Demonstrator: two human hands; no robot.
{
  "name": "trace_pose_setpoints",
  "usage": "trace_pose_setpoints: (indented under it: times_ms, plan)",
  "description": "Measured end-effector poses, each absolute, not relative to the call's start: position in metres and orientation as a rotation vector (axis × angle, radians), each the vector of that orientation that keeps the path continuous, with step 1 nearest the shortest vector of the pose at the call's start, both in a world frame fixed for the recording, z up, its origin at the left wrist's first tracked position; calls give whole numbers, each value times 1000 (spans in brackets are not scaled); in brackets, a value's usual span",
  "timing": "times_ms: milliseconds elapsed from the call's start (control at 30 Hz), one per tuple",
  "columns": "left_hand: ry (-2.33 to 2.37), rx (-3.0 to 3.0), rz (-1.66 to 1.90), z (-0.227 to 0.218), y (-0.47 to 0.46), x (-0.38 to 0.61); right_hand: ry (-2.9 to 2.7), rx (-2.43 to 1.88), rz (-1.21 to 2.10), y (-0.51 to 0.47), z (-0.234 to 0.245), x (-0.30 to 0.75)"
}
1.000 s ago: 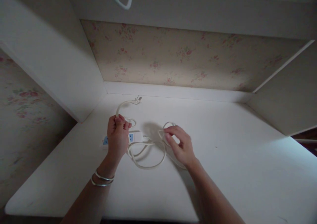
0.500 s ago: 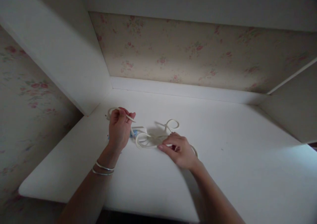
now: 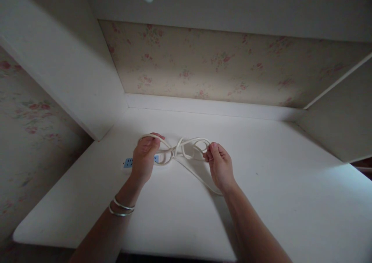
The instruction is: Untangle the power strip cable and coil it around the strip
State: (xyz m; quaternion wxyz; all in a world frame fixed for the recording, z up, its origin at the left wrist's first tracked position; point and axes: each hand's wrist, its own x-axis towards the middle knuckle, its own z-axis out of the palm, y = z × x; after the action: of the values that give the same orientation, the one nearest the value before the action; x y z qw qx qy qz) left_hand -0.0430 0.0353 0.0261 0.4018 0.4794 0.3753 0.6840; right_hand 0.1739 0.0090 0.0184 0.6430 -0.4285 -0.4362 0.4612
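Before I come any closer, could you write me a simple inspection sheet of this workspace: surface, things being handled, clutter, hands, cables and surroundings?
Surface: white tabletop, with a rounded front corner at the left.
Job's things: power strip with blue socket panels, lying flat, partly hidden by the left hand.
Clutter: one small dark speck right of the hands.
Hands: left holds a bend of cord; right hand pinches cord between thumb and fingers.
Cables: white cord, looped and crossing itself between the hands; its plug cannot be made out.
Surroundings: floral wallpaper behind, white side panel at left.
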Motion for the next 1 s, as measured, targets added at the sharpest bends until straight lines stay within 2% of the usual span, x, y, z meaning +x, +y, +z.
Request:
trace_pose_setpoints:
  times_ms: [267, 533, 800, 1000]
  plan:
    - [860, 1168, 1588, 23, 36, -40, -621, -767, 1256, 13, 27, 181]
    - [982, 1232, 1325, 22, 27, -30, -567, -706, 1320, 9, 32, 184]
    - [1215, 1923, 1627, 28, 20, -32, -688, -756, 1282, 9, 28, 181]
    - [1244, 1967, 1679, 22, 17, -27, -816, -765, 1264, 8, 28, 178]
